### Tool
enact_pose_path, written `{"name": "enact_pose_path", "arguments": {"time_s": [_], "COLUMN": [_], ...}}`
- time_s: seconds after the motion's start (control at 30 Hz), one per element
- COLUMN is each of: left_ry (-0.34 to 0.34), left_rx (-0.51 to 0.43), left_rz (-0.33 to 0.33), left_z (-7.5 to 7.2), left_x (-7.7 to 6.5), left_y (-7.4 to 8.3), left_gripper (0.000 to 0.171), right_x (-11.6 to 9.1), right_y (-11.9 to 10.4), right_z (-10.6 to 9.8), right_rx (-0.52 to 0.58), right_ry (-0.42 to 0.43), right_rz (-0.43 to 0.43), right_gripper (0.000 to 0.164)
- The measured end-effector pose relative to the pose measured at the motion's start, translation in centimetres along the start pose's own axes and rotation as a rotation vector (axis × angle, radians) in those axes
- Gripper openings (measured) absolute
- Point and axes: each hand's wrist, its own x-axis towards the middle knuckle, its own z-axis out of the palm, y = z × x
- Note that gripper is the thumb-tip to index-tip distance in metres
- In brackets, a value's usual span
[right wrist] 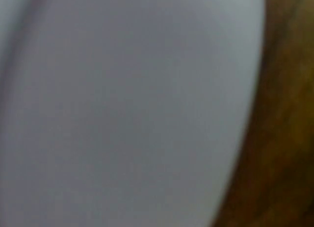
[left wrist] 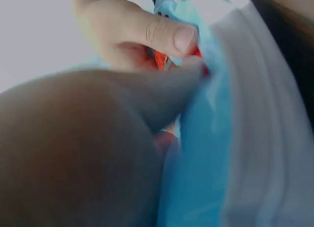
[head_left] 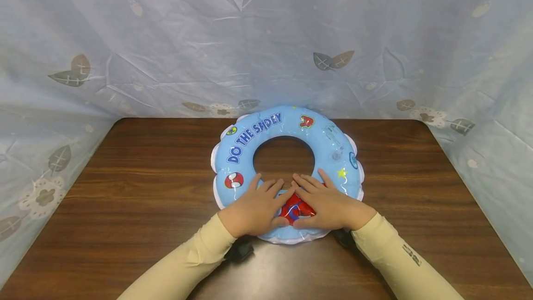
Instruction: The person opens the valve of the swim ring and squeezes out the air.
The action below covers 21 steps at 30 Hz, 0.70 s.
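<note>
Swim ring lies on the table, its near side beneath your left hand and right hand, both outspread, close together.

Dk brn wood-grain tbl; grey-blue leaf-print cloth behind & both sides.

An inflated light-blue swim ring with a scalloped white edge, blue lettering and red and yellow printed motifs lies flat on the brown wood-grain counter, its far side by the back edge.
</note>
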Motion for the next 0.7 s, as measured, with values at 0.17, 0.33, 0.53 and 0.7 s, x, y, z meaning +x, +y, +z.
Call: {"name": "enact_pose_path", "arguments": {"time_s": [0.17, 0.33, 0.53, 0.7], "left_ry": [-0.016, -0.028, -0.002, 0.014], "left_rx": [-0.070, -0.039, 0.051, 0.104], "left_rz": [-0.016, -0.049, -0.075, -0.083], "left_z": [-0.1, 0.2, 0.9, 1.3], "left_x": [0.0, 0.2, 0.5, 0.6], "left_y": [-0.1, 0.0, 0.4, 0.7], "left_gripper": [0.073, 0.076, 0.079, 0.083], "right_x": [0.0, 0.0, 0.1, 0.1], "right_y": [0.0, -0.1, -0.4, -0.6], "right_z": [0.0, 0.0, 0.0, 0.1], "right_rx": [-0.012, -0.019, -0.030, -0.047], "right_ry": [0.001, -0.001, -0.005, 0.013], "right_rz": [0.000, 0.011, 0.021, 0.019], "right_gripper": [0.095, 0.097, 0.098, 0.098]}}
